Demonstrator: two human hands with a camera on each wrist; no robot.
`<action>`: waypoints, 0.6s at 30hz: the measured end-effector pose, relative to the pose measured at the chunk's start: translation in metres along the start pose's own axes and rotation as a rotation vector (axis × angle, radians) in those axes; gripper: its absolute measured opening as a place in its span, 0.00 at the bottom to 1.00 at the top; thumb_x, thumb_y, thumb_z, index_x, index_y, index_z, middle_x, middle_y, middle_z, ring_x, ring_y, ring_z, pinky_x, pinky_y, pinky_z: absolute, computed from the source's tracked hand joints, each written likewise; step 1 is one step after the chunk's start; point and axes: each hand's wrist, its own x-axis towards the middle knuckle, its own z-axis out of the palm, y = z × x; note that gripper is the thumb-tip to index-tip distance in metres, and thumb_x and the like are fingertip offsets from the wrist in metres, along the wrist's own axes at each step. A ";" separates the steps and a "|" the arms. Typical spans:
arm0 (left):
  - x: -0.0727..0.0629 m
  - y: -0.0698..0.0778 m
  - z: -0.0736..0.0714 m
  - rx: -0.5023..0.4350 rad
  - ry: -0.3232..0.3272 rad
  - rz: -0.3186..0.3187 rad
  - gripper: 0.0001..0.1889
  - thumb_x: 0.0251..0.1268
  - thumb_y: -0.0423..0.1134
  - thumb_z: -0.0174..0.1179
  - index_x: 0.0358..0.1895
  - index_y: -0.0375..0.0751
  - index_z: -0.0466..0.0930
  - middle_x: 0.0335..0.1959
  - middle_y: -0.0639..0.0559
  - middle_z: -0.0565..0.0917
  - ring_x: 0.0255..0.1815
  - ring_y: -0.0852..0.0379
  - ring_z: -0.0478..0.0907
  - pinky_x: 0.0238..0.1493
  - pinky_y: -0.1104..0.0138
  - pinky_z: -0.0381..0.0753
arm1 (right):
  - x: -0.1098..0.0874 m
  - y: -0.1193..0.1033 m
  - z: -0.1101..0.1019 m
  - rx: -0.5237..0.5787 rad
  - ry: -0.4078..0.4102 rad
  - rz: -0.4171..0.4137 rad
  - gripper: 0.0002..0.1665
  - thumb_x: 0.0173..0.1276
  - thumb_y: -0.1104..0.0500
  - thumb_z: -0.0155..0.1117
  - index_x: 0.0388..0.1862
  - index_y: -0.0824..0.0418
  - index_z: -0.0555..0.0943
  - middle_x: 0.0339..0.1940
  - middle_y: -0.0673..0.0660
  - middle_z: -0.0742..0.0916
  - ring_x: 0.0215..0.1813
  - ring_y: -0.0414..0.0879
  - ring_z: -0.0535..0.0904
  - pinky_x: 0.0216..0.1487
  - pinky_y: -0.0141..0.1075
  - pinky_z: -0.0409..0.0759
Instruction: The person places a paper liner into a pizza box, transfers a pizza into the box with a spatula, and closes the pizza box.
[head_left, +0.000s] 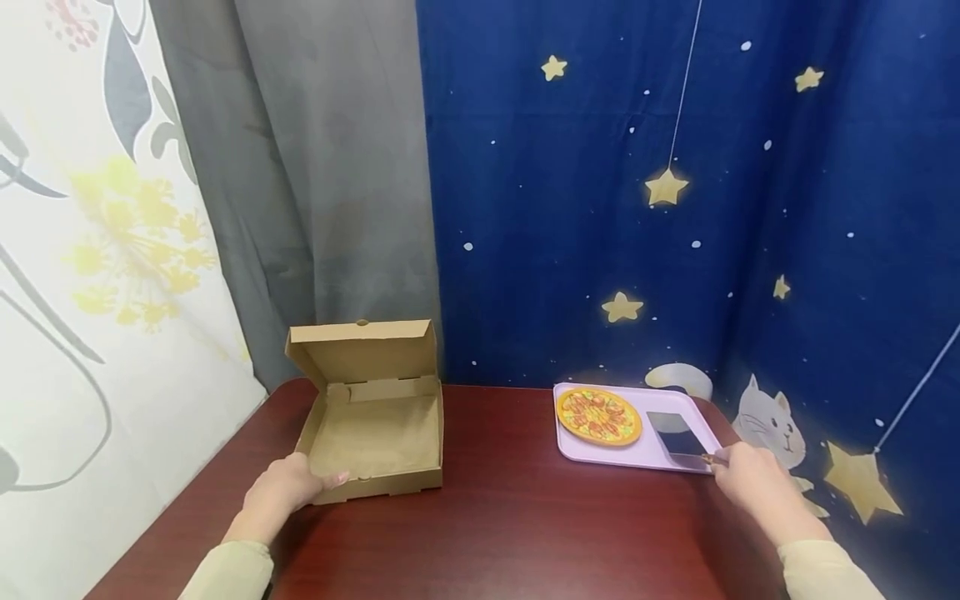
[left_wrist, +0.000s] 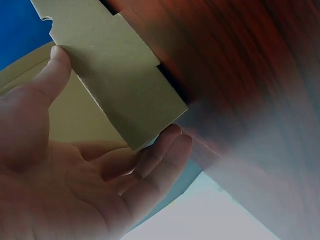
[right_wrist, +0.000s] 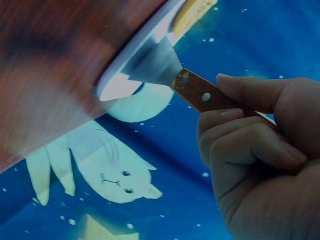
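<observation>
An open cardboard pizza box (head_left: 375, 433) stands on the left of the table with its lid raised at the back. My left hand (head_left: 288, 483) holds its front left corner. In the left wrist view the thumb lies at the top edge of the front wall (left_wrist: 125, 85), and the fingers bend round the corner. My right hand (right_wrist: 265, 135) grips the wooden handle (right_wrist: 202, 92) of a spatula, thumb along the handle. The metal blade (head_left: 675, 433) is over the right part of a pale purple tray (head_left: 600, 457); whether it touches is unclear. A round pizza (head_left: 598, 416) lies on the tray's left.
The dark red wooden table (head_left: 510, 517) runs between the box and the tray. Behind it hang a grey curtain (head_left: 360, 167) and a blue star-patterned curtain (head_left: 525, 208). A white patterned cloth (head_left: 97, 400) borders the left side.
</observation>
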 end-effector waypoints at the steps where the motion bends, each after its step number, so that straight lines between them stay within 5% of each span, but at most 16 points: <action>1: 0.000 0.000 0.001 0.000 0.001 -0.003 0.54 0.57 0.78 0.67 0.57 0.20 0.80 0.54 0.18 0.82 0.50 0.24 0.84 0.43 0.36 0.82 | -0.002 -0.001 -0.001 -0.006 0.012 -0.010 0.12 0.71 0.60 0.64 0.43 0.66 0.90 0.41 0.74 0.90 0.47 0.76 0.85 0.44 0.68 0.80; 7: 0.000 0.000 0.002 0.010 0.003 -0.024 0.55 0.56 0.79 0.67 0.58 0.21 0.80 0.55 0.17 0.81 0.49 0.22 0.84 0.41 0.35 0.82 | -0.012 -0.012 -0.015 -0.036 0.030 -0.047 0.10 0.70 0.60 0.64 0.37 0.63 0.91 0.36 0.70 0.91 0.42 0.73 0.86 0.38 0.63 0.79; 18: 0.000 0.002 -0.002 0.017 0.006 -0.017 0.58 0.55 0.80 0.67 0.61 0.20 0.78 0.56 0.17 0.81 0.51 0.22 0.83 0.43 0.35 0.82 | -0.036 -0.034 -0.038 -0.047 -0.049 -0.072 0.13 0.67 0.58 0.69 0.43 0.65 0.92 0.39 0.70 0.92 0.42 0.65 0.88 0.39 0.62 0.82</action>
